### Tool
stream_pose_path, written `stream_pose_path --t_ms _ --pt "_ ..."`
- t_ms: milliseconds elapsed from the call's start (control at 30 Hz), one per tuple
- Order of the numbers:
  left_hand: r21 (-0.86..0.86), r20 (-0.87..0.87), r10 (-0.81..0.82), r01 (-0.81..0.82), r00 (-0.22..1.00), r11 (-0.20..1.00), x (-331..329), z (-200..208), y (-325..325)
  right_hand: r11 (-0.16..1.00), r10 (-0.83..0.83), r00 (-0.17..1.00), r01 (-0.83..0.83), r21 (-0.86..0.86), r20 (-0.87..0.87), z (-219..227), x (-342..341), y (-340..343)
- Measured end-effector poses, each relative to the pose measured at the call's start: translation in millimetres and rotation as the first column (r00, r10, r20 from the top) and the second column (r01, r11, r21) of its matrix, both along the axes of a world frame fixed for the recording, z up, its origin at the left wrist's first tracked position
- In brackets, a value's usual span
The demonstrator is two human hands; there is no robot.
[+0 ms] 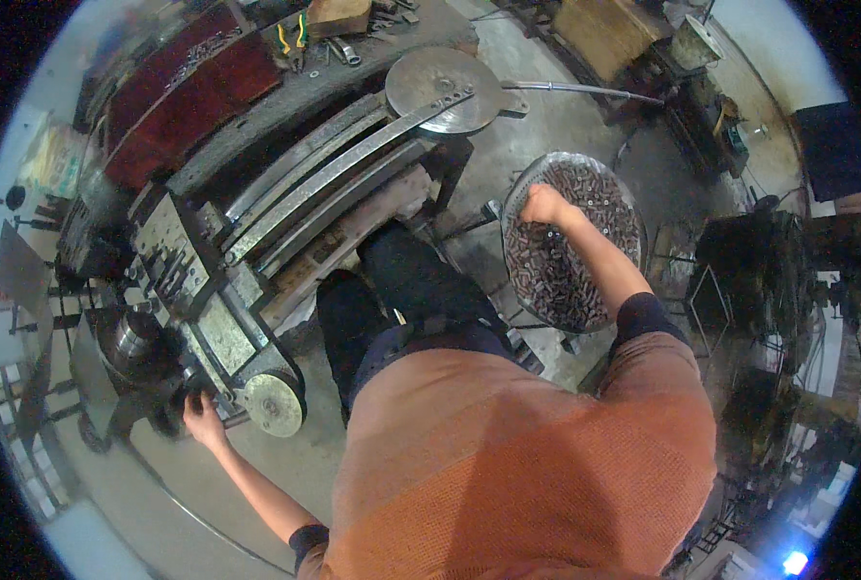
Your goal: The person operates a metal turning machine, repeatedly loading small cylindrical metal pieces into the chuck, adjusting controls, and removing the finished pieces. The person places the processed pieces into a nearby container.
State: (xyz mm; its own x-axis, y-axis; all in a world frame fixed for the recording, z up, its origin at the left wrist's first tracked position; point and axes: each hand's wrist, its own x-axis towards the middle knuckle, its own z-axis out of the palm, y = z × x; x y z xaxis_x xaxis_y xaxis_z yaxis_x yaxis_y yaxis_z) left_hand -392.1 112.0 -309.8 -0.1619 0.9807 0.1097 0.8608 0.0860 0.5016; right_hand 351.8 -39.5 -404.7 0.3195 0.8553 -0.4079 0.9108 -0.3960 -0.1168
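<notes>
On the right, a round basket point(521, 193) holds a heap of small metal pieces point(577, 253), short and cylinder-like. My right hand point(543, 205) is over its far left part, close to the rim, fingers curled closed; whatever they may hold is hidden. My left hand point(201, 419) reaches down at the left end of a metal machine point(222, 333), beside a round metal disc point(275, 405) and a short bar. Its fingers are bent around a dark part there that I cannot make out. A long flat steel arm point(348, 174) links the machine to a large disc point(444, 90).
Pliers with yellow-green handles point(293, 41) lie on the far bench near a dark red tray point(193, 101). A thin rod point(585, 89) sticks out right from the large disc. My legs point(421, 280) are between machine and basket. Dark equipment point(749, 280) stands at right.
</notes>
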Motion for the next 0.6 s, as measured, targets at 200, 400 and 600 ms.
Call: stream_pose_path --t_ms 200,400,600 --pt "0.035 -0.103 0.104 -0.101 0.989 0.994 19 15 -2 0.992 -0.107 0.992 0.111 0.062 -0.074 6 -2 -8" --pt "0.114 -0.105 0.152 -0.140 0.983 0.984 4 1 -11 0.999 -0.017 1.000 0.017 -0.049 0.015 35 -29 -5" --pt "0.107 -0.062 0.164 -0.157 0.985 0.982 26 18 -17 0.990 0.098 0.982 -0.113 0.089 0.159 17 -22 -3"
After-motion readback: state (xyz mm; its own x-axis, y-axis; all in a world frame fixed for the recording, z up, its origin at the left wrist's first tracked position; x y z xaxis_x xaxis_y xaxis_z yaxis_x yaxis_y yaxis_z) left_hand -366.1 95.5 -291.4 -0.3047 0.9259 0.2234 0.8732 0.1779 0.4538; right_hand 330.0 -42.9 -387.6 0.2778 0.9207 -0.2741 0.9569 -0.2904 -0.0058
